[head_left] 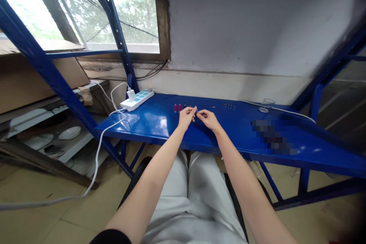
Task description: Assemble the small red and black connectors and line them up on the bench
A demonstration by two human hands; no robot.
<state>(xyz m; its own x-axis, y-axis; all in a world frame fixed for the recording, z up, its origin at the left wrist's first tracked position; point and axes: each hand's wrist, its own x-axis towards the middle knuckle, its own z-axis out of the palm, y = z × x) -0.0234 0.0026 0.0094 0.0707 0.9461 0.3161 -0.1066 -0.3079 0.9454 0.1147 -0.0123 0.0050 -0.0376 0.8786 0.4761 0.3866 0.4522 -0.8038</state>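
Note:
Over the blue table (151,122), my left hand (187,117) is closed around a small dark piece (196,112) with a pale tip. My right hand (208,119) touches the same area from the right, its fingers pinched together; whether it grips the piece or something smaller is hidden. Two small red cylinders (177,108) stand upright just beyond my left hand, and a few more small dark and red items are partly covered behind the hands. Several tiny metallic pieces (229,106) stand in a group farther right.
A white power strip (137,100) with a plugged-in cable lies at the table's left end. A clear glass (267,105) is at the back right, near a white cable. A pixelated dark object (273,137) lies at the right. Blue frame posts flank the table.

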